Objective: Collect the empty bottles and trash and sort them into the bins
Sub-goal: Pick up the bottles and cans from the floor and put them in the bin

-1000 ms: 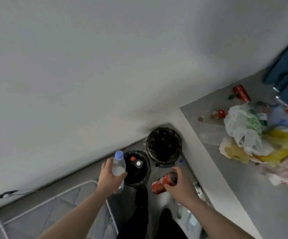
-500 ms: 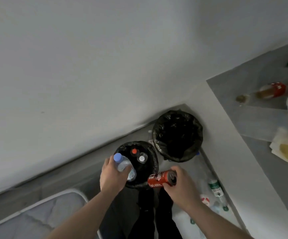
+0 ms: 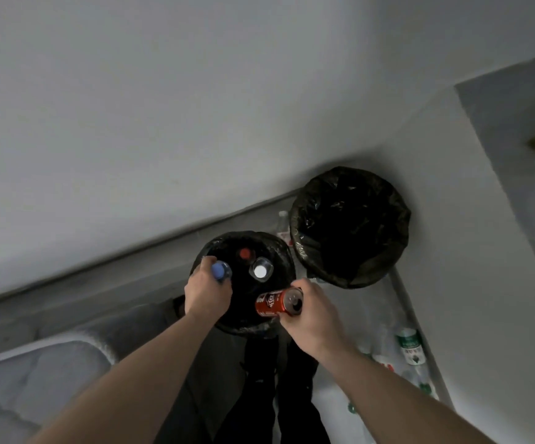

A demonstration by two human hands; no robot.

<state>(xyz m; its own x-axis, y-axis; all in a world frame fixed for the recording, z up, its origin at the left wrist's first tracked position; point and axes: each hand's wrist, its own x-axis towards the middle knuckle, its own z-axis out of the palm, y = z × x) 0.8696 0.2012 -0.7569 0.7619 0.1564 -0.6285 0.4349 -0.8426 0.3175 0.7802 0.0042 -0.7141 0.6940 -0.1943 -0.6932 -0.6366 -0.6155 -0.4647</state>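
Observation:
Two round bins lined with black bags stand on the floor by the wall. Over the nearer, smaller bin (image 3: 279,248), my left hand (image 3: 207,291) grips a clear water bottle (image 3: 221,271) with a blue cap, held upright inside the rim. Two bottles stand in that bin, one with a red cap (image 3: 244,253) and one with a white cap (image 3: 260,271). My right hand (image 3: 312,312) holds a red drink can (image 3: 275,303) on its side over the bin's front right edge. The larger bin (image 3: 304,248) behind and to the right looks dark inside.
A white table leg and grey tabletop (image 3: 516,155) rise on the right. Several plastic bottles (image 3: 408,342) lie on the floor beside it. A grey mattress corner (image 3: 35,370) sits at lower left. My dark trouser legs (image 3: 272,395) stand below the bins.
Both hands have moved forward over the smaller bin. The water bottle has dropped lower into the bin's mouth. The view has tilted down, so the littered tabletop has left the frame.

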